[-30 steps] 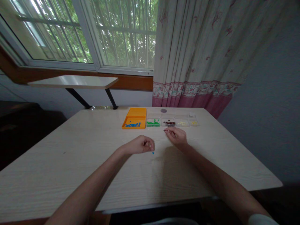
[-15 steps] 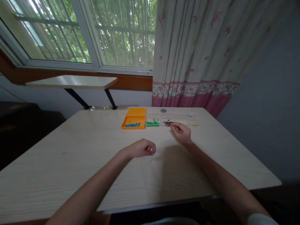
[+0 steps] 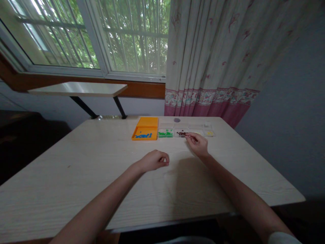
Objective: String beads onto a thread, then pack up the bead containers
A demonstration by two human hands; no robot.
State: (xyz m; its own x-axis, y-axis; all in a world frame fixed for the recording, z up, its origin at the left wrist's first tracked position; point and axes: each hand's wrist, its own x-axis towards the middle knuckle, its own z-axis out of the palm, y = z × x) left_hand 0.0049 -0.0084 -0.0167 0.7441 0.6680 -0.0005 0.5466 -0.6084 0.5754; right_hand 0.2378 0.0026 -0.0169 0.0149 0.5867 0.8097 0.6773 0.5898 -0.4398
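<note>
Pale table by a barred window: right fingertips at the dark pieces

Daylight enters through the window (image 3: pixel 137 37), left of a flowered curtain (image 3: pixel 203 51), onto a pale table (image 3: pixel 50 169). Near the table's far edge, a row of small boxes runs side by side, parallel to that edge, from about its middle toward the far right corner. An orange box (image 3: pixel 148 121) with blue pieces (image 3: pixel 144 136) stands at the left end, then green pieces (image 3: pixel 165 133), dark pieces (image 3: pixel 181 133) in a clear box (image 3: pixel 177 136), and yellow pieces (image 3: pixel 209 133) at the right end.

What matters most is the right hand (image 3: pixel 198 145), reaching in from the table's near right side. Its thumb and fingertips are drawn together at the right part of the dark pieces, most of which lie just left of the tips. Whether a piece is pinched there cannot be told; single pieces are too small to show a long axis.

The left hand (image 3: pixel 153 160) is farther off, over the table's middle, nearer the front edge. Its fingers are curled toward the thumb; whether they hold anything cannot be told.
</note>
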